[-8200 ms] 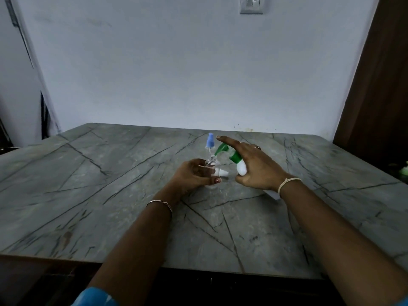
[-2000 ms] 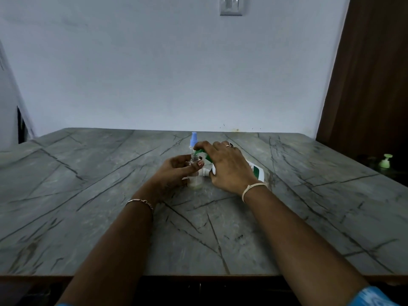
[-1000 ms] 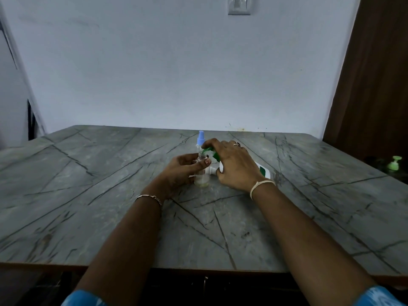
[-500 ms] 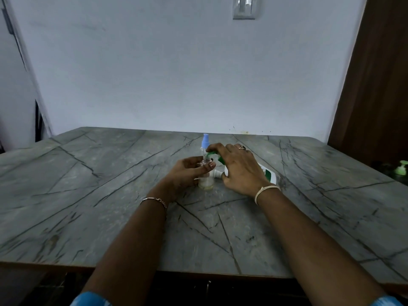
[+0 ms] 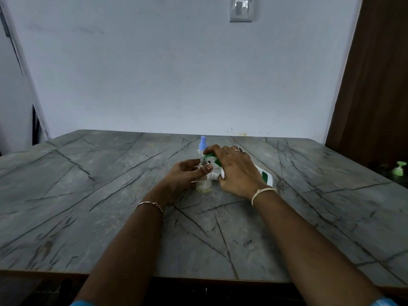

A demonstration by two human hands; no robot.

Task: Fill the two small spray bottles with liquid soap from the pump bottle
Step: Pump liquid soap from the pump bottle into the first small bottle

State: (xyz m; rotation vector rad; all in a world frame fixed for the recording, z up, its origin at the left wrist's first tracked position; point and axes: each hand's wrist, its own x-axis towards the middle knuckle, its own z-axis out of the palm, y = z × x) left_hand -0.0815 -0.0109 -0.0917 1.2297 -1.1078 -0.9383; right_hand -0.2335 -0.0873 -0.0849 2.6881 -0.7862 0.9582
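At centre frame, with left hand [image 5: 187, 173] fingers pinching the neck of the clear spray bottle [image 5: 203, 184] on the table [image 5: 110, 195] and right hand [image 5: 236, 171] fingers curled over the head of the tilted pump bottle [image 5: 263, 176], align green spout [image 5: 209, 156] squarely above the mouth, then press slowly.

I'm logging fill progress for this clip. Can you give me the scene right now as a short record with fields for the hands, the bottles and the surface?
left hand: holds the open spray bottle near its neck
right hand: wrapped round the pump bottle, fingers on its green pump head
pump bottle: tilted, nozzle at the open spray bottle's mouth
open spray bottle: upright on the table, pale liquid low in its base
second spray bottle: blue-capped, upright behind the hands
fill state: first bottle only partly filled
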